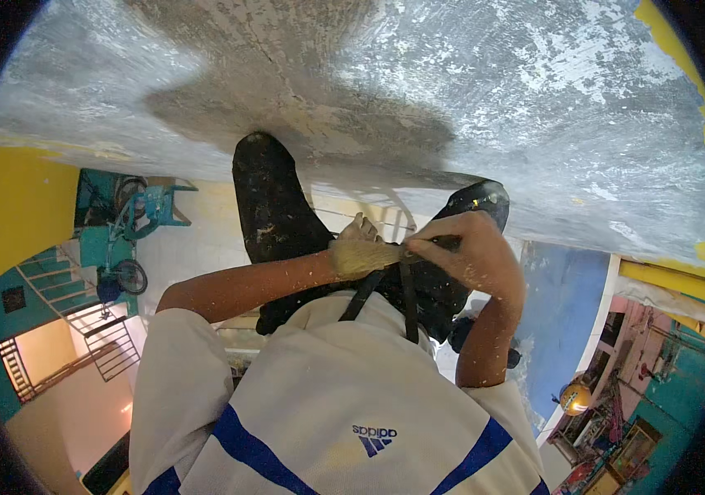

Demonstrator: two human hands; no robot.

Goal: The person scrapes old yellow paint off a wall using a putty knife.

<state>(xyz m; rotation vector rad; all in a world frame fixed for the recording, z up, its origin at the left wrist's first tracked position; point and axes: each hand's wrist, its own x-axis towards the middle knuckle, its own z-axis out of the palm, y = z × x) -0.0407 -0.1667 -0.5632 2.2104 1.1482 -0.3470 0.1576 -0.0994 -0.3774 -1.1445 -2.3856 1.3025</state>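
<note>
My right hand (473, 250) is at the right of my lap, its thumb and fingers closed around the dark end of what looks like a paintbrush (362, 258). The pale yellowish bristles point left and lie over or just above my left wrist. My left hand (360, 230) shows only partly beyond the bristles, its fingers bent; its palm is hidden, so I cannot tell whether it holds anything. Dark straps (409, 303) hang down near the waist of my white shirt. My knees, in speckled black trousers (275, 198), are spread to both sides of my hands.
A scraped, patchy grey wall (513, 111) stands close before my knees, with yellow paint at its edges. Far below left are a bicycle (130, 276), a blue plastic chair (164, 204) and metal railings (108, 349). A blue wall (556, 309) and a yellow helmet (575, 399) are at right.
</note>
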